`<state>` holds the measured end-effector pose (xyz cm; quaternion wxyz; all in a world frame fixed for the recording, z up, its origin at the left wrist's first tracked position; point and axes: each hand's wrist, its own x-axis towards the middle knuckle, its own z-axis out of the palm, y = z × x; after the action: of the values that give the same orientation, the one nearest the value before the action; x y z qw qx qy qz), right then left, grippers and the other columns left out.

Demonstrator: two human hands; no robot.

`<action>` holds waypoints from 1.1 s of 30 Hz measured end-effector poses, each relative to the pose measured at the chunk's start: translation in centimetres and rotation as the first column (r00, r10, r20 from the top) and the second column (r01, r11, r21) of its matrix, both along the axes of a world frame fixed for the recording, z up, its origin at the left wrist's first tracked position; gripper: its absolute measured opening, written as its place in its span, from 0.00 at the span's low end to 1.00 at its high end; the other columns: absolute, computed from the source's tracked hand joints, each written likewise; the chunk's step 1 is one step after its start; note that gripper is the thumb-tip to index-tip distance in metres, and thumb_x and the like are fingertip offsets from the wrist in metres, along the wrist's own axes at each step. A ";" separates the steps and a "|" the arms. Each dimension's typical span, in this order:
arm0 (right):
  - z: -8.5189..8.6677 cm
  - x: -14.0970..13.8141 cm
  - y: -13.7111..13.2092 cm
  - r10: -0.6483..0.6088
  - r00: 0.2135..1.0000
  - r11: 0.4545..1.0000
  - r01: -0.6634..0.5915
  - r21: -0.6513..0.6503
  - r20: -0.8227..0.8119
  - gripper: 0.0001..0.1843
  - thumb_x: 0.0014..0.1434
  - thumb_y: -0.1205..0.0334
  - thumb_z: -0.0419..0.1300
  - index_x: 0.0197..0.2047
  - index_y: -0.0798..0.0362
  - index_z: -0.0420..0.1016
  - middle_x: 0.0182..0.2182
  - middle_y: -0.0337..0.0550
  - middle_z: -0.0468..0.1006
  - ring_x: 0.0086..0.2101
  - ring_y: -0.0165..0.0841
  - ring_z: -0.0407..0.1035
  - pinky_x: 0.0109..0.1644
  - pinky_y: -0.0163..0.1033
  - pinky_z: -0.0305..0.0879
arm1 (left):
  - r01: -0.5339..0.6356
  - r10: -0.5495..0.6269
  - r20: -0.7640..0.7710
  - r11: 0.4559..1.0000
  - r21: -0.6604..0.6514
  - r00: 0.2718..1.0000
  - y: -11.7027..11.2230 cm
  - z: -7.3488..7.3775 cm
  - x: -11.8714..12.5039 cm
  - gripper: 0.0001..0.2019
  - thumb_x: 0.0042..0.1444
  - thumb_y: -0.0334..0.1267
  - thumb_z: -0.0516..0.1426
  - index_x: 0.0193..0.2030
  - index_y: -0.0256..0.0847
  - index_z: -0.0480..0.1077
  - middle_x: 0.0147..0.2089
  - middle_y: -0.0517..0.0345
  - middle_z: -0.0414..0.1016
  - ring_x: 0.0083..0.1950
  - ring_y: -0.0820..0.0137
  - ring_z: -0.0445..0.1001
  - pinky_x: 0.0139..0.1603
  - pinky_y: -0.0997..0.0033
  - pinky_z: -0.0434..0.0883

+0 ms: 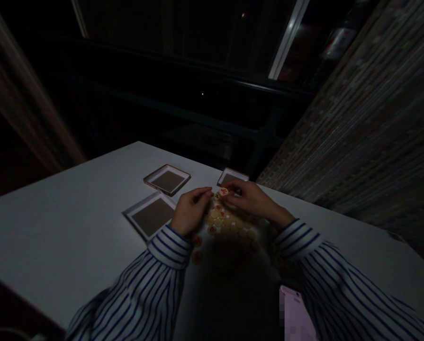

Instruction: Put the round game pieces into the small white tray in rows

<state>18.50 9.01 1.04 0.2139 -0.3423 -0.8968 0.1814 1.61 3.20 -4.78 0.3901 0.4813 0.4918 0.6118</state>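
Note:
My right hand [249, 196] pinches a round Chinese chess piece [224, 191] with a red character between thumb and fingers. At the closed fingertips of my left hand [193, 208] is another Chinese chess piece [217, 195], this one with a dark character. The two pieces are close together, side by side. Below my hands, several more chess pieces [229, 225] lie spread on the white table [73, 213], many with plain faces up. Two red-marked pieces [197, 257] lie near my left wrist. Shadow hides part of the group.
A square shallow tray [167, 179] and a larger box part [135, 208] lie to the left; another tray [233, 175] is behind my right hand. A pink phone [297, 312] lies by my right forearm. Curtains [368, 118] hang at the right.

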 end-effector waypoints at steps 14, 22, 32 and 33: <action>-3.9 6.0 4.7 -0.314 0.859 0.944 0.327 0.039 0.405 0.14 0.52 0.56 0.53 0.36 0.54 0.75 0.30 0.44 0.77 0.30 0.31 0.68 0.30 0.31 0.57 | -0.218 0.209 -0.104 0.973 -0.081 0.972 -0.9 2.5 -3.2 0.16 0.50 0.43 0.54 0.42 0.34 0.71 0.38 0.51 0.76 0.36 0.70 0.73 0.37 0.71 0.69; -4.3 5.7 5.1 -0.337 0.791 0.927 0.375 0.030 0.510 0.13 0.51 0.59 0.54 0.36 0.54 0.76 0.33 0.45 0.77 0.34 0.33 0.70 0.34 0.32 0.58 | -0.220 0.218 -0.091 0.976 -0.013 0.972 -0.8 2.7 -4.7 0.16 0.49 0.44 0.55 0.40 0.35 0.72 0.37 0.52 0.76 0.34 0.70 0.73 0.36 0.72 0.69; -3.6 5.7 4.7 -0.339 0.770 0.930 0.362 0.068 0.541 0.14 0.51 0.57 0.55 0.37 0.54 0.76 0.34 0.47 0.77 0.33 0.34 0.69 0.33 0.34 0.58 | -0.145 0.138 -0.246 0.989 -0.010 0.959 -0.6 3.0 -6.2 0.16 0.49 0.44 0.54 0.39 0.34 0.72 0.36 0.53 0.75 0.32 0.71 0.72 0.36 0.70 0.69; -3.3 5.4 4.4 -0.346 0.788 0.932 0.350 0.092 0.509 0.14 0.52 0.57 0.54 0.37 0.54 0.75 0.34 0.48 0.77 0.32 0.34 0.69 0.32 0.34 0.58 | -0.157 0.150 -0.279 0.988 -0.004 0.949 -0.6 2.9 -6.2 0.16 0.50 0.44 0.54 0.39 0.34 0.72 0.36 0.53 0.76 0.32 0.70 0.72 0.37 0.70 0.69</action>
<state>23.86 13.40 -2.21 -0.0065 -0.5382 -0.8417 0.0434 -4.56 2.57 -1.92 0.2747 0.5175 0.5855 0.5603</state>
